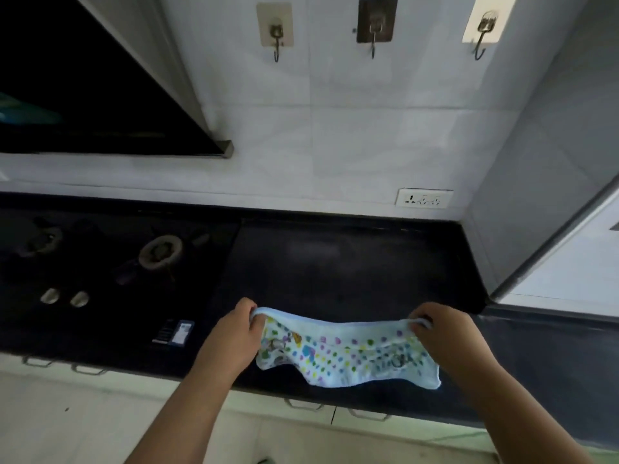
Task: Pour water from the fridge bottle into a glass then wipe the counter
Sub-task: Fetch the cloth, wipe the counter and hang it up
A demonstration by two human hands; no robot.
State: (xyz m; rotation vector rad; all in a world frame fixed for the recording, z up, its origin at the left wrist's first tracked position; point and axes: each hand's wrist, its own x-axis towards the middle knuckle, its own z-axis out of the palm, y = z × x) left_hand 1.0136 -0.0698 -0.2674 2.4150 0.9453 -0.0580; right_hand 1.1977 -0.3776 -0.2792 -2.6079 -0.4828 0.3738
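The wiping step looked to be the one in hand: neither the fridge bottle nor a glass showed anywhere in the head view, and a pale blue cloth printed with coloured dots was stretched between both hands over the front edge of the dark counter. The left hand had its fingers curled round the cloth's upper left corner, pinching it; the right hand had its fingers curled the same way round the upper right corner. The cloth sagged between the two grips and hung down below the fingers, its lower hem just past the counter's edge. Beyond the fingertips lay bare dark counter; off to the left of the left hand's fingers sat the gas hob. The next move probably called for lowering or bunching the cloth onto the counter ahead of the fingers and pressing it flat to sweep. As for writing, a small sticker near the left hand and some dark printing on the cloth were too blurred to read.
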